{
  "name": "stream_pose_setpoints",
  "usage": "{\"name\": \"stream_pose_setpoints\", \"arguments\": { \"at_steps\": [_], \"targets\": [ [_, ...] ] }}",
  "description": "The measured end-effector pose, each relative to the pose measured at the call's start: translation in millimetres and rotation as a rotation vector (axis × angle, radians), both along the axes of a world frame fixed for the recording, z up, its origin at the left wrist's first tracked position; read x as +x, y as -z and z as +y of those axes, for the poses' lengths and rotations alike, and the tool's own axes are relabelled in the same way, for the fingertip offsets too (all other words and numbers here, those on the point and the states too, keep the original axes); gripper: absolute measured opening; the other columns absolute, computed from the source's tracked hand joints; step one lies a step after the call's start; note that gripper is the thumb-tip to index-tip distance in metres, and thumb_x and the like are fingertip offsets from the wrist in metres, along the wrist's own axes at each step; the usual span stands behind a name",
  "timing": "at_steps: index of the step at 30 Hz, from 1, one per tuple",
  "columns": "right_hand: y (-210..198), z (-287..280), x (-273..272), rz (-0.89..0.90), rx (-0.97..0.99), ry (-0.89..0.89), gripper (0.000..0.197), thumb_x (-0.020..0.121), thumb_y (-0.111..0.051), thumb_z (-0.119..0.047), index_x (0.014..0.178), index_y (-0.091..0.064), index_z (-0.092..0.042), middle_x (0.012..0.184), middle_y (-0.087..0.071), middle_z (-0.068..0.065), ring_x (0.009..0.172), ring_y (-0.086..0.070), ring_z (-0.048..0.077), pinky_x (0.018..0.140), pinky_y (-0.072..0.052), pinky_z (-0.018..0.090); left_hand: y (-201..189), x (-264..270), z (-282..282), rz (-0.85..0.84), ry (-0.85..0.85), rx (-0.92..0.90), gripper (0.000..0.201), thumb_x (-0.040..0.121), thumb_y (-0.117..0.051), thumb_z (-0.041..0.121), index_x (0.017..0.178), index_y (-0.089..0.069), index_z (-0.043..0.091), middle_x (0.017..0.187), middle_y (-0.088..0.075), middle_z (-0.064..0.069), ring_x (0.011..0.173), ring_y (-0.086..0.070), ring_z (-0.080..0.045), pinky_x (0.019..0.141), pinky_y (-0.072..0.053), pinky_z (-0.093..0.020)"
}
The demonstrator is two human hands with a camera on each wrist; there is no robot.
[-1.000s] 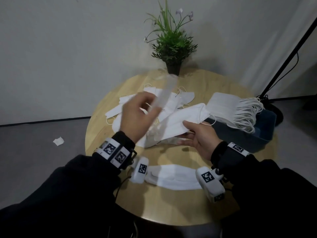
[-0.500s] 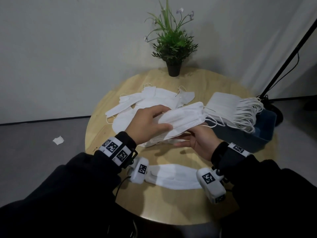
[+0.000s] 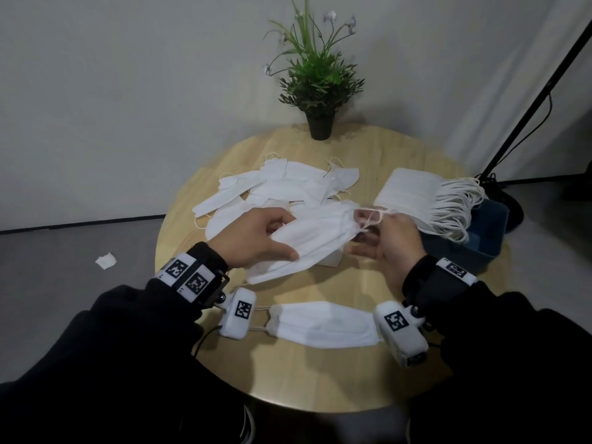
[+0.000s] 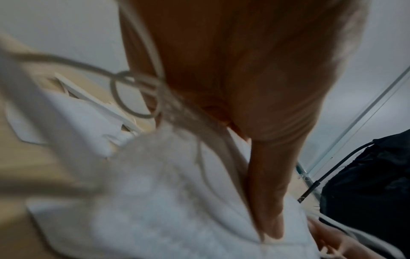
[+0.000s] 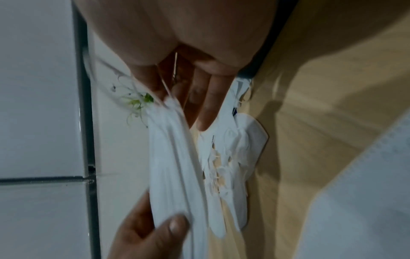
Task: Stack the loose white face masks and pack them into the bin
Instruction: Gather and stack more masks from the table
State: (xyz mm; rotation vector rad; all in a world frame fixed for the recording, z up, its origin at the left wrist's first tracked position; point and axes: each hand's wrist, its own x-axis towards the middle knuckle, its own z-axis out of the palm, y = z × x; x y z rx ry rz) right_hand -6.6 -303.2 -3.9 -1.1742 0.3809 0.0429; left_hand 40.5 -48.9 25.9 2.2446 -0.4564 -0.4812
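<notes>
Left hand (image 3: pixel 253 237): thumb and fingers clamp a mask (image 3: pixel 307 243) held above the bench (image 3: pixel 320 379)
Right hand (image 3: pixel 389 241): fingers hooked through its ear loop (image 3: pixel 368 216)
Pile (image 3: pixel 288 187): loose, behind the hands; one mask lies nearer
Stack (image 3: pixel 416 193): rests over the bin (image 3: pixel 480 248), right
Writing: none legible; wrist tags show only square codes

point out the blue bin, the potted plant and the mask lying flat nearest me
dark blue plastic bin (image 3: pixel 490 238), head view, on its near wall
green potted plant in a black pot (image 3: pixel 320 81), head view, on its leaves
flat white face mask nearest the table's front edge (image 3: pixel 323 325), head view, on its middle
</notes>
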Motion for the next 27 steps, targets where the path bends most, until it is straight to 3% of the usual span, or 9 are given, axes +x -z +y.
{"name": "stream_pose_setpoints", "arguments": {
  "at_steps": [3,6,9,13,16,19,21,24,27],
  "targets": [
    [-5,-17,1,0.020,0.153,0.033,0.034,0.094,-0.049,-0.011,0.059,-0.046,-0.009,0.077,-0.066,0.021,0.072,-0.067,0.029,0.072,-0.061,0.039,3,4,16,-0.028,-0.004,0.125,0.028,0.074,-0.093,0.036,0.097,-0.077,0.033,0.088,-0.075,0.016,0.080,-0.069,-0.004,0.074,-0.053,-0.029],
    [-6,-22,-4,0.025,0.159,-0.141,0.034,0.092,-0.057,-0.032,0.066,-0.043,-0.016,0.061,-0.044,0.011,0.061,-0.054,0.028,0.075,-0.053,0.045,5,2,25,-0.029,-0.001,0.180,0.019,0.076,-0.091,0.041,0.085,-0.078,0.031,0.074,-0.072,0.015,0.065,-0.063,0.000,0.063,-0.045,-0.021],
    [1,-18,-13,0.008,-0.229,-0.351,0.058,0.069,-0.087,-0.062,0.079,-0.051,-0.019,0.061,-0.045,-0.001,0.055,-0.043,0.017,0.060,-0.041,0.033,5,-5,23,-0.030,0.030,0.170,0.018,0.077,-0.091,0.039,0.086,-0.078,0.031,0.077,-0.073,0.014,0.070,-0.066,-0.002,0.063,-0.046,-0.020],
    [8,-14,-24,-0.121,-0.812,-0.456,0.026,0.082,-0.086,-0.036,0.075,-0.065,-0.022,0.053,-0.048,-0.016,0.052,-0.044,0.006,0.059,-0.038,0.027,6,-13,17,-0.012,0.069,0.177,0.023,0.078,-0.090,0.039,0.097,-0.079,0.030,0.087,-0.077,0.011,0.079,-0.072,-0.007,0.068,-0.055,-0.026],
    [6,-14,-28,-0.108,-0.654,-0.241,0.029,0.088,-0.063,-0.010,0.059,-0.061,-0.015,0.058,-0.052,-0.002,0.059,-0.047,0.015,0.061,-0.039,0.032,8,-17,18,0.004,0.107,0.257,0.023,0.081,-0.088,0.041,0.098,-0.077,0.030,0.086,-0.076,0.011,0.073,-0.069,-0.003,0.059,-0.048,-0.018],
    [-12,-20,-29,-0.056,-0.078,-0.076,0.027,0.089,-0.042,-0.001,0.063,-0.045,-0.007,0.055,-0.055,0.005,0.060,-0.056,0.024,0.061,-0.052,0.034,15,-20,23,0.040,0.143,0.349,0.031,0.083,-0.083,0.051,0.100,-0.073,0.027,0.090,-0.075,0.008,0.080,-0.070,-0.009,0.066,-0.053,-0.024],
    [-21,-28,-34,-0.029,0.207,-0.114,0.025,0.089,-0.038,-0.009,0.065,-0.039,-0.013,0.049,-0.040,0.003,0.047,-0.044,0.021,0.058,-0.054,0.033,20,-21,26,0.104,0.131,0.337,0.041,0.080,-0.085,0.054,0.098,-0.072,0.019,0.084,-0.076,0.002,0.074,-0.071,-0.014,0.068,-0.056,-0.031],
    [-22,-44,-42,-0.024,0.133,-0.195,0.030,0.092,-0.032,-0.011,0.065,-0.044,-0.014,0.048,-0.022,-0.002,0.040,-0.023,0.014,0.052,-0.046,0.030,21,-23,36,0.207,0.114,0.257,0.048,0.075,-0.093,0.039,0.077,-0.058,0.006,0.060,-0.059,-0.010,0.052,-0.053,-0.018,0.055,-0.042,-0.028],
    [-12,-59,-47,0.058,-0.062,-0.210,0.028,0.094,-0.038,-0.010,0.068,-0.049,-0.011,0.048,-0.019,-0.003,0.040,-0.019,0.013,0.051,-0.033,0.030,17,-23,55,0.249,0.029,0.138,0.024,0.075,-0.093,0.025,0.073,-0.073,0.012,0.062,-0.062,-0.004,0.056,-0.055,-0.013,0.057,-0.044,-0.027]
  ]
}}
